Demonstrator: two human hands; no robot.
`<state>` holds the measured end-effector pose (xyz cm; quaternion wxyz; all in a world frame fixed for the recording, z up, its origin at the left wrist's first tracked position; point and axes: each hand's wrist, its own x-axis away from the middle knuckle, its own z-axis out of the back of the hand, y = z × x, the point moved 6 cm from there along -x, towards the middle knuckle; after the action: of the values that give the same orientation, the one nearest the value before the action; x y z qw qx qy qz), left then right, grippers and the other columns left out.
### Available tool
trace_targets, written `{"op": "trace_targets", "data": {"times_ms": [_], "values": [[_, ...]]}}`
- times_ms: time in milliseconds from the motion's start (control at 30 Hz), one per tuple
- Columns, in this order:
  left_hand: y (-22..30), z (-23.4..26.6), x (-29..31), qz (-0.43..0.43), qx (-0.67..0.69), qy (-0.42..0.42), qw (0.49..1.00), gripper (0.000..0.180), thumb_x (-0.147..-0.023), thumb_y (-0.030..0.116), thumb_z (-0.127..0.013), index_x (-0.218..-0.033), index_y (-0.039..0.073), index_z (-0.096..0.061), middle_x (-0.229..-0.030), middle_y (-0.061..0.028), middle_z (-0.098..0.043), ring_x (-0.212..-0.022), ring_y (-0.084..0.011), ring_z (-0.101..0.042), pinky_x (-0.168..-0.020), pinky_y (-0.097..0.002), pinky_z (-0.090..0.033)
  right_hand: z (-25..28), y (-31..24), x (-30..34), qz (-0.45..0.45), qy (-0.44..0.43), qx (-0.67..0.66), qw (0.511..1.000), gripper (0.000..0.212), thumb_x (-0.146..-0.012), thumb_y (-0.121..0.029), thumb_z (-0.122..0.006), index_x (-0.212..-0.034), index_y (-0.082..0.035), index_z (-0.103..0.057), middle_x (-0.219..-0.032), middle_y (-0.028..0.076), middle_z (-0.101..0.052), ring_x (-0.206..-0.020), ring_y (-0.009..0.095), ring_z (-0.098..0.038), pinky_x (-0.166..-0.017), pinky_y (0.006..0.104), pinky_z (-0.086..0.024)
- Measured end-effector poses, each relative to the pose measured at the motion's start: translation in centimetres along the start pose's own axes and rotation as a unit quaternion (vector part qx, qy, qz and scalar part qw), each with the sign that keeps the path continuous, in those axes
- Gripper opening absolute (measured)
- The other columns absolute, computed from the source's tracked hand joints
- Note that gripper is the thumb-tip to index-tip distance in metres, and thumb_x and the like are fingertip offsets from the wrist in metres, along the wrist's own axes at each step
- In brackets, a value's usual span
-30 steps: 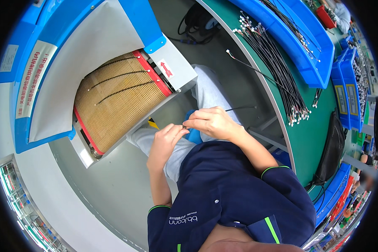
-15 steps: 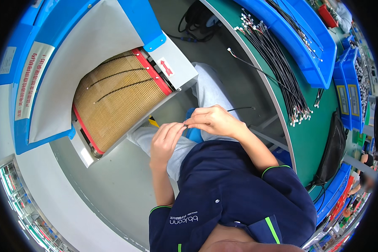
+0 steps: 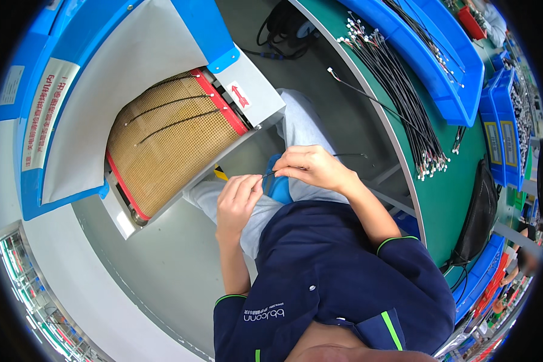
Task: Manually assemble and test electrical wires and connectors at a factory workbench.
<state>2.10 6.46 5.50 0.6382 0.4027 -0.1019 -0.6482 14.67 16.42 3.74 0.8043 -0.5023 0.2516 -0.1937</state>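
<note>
A thin black cable (image 3: 350, 155) runs between my two hands above my lap, its far end sticking out to the right. My left hand (image 3: 239, 196) pinches the cable's left end between thumb and fingers; that tip is mostly hidden. A short dark stretch shows across the gap to my right hand (image 3: 308, 166), whose fingers are closed on the cable too. To the left, several black cables (image 3: 172, 125) with small white connectors lie apart on the tan mesh conveyor belt (image 3: 175, 154) of a blue and grey machine.
On the green table (image 3: 431, 199) at right lies a bundle of black cables (image 3: 398, 108), one (image 3: 368, 96) jutting over the edge. Blue bins (image 3: 428, 60) and a black pouch (image 3: 478, 217) are also there. The machine's grey hood (image 3: 127, 72) arches over the belt.
My hands have drawn slightly apart, so a short length of cable now shows between them. The cables on the belt look almost unmoved.
</note>
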Motion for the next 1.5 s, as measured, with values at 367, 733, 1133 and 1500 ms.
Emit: {"op": "trace_targets", "data": {"times_ms": [367, 733, 1133, 1500], "values": [[-0.3, 0.5, -0.1, -0.036, -0.06, 0.003, 0.998, 0.021, -0.067, -0.004, -0.07, -0.086, -0.001, -0.061, -0.081, -0.0093, -0.063, -0.071, -0.0233, -0.061, -0.06, -0.032, -0.05, 0.9, 0.1, -0.2, 0.024, -0.001, 0.011, 1.0, 0.012, -0.078, -0.012, -0.065, -0.086, -0.003, -0.064, -0.076, 0.008, -0.06, -0.072, 0.026, -0.059, -0.065, 0.0337, -0.048], [-6.7, 5.3, 2.3, 0.07, -0.118, 0.041, 0.99, 0.015, -0.07, -0.002, -0.067, -0.084, 0.002, -0.062, -0.078, -0.0076, -0.063, -0.071, -0.0218, -0.06, -0.061, -0.031, -0.048, 6.7, 1.7, 1.3, -0.045, 0.007, 0.255, 0.966, 0.011, -0.075, -0.01, -0.067, -0.084, -0.004, -0.065, -0.077, 0.008, -0.063, -0.073, 0.023, -0.061, -0.063, 0.0324, -0.049], [-8.5, 6.9, 4.0, 0.117, -0.094, 0.067, 0.986, 0.013, -0.072, -0.004, -0.066, -0.083, 0.0, -0.062, -0.076, -0.0083, -0.061, -0.065, -0.0189, -0.056, -0.058, -0.0281, -0.046, 7.2, 1.8, 1.5, -0.095, 0.062, 0.127, 0.985, 0.008, -0.077, -0.006, -0.066, -0.084, -0.002, -0.064, -0.076, 0.008, -0.061, -0.065, 0.019, -0.059, -0.058, 0.0282, -0.047], [-8.3, 7.7, 4.4, 0.092, -0.096, 0.072, 0.988, 0.014, -0.07, -0.006, -0.067, -0.083, -0.001, -0.062, -0.076, -0.0086, -0.061, -0.064, -0.0189, -0.056, -0.057, -0.0273, -0.045, 6.8, 1.3, 1.5, -0.031, 0.058, 0.129, 0.989, 0.007, -0.075, -0.007, -0.069, -0.078, -0.004, -0.064, -0.068, 0.005, -0.058, -0.059, 0.016, -0.055, -0.052, 0.028, -0.043]]}}
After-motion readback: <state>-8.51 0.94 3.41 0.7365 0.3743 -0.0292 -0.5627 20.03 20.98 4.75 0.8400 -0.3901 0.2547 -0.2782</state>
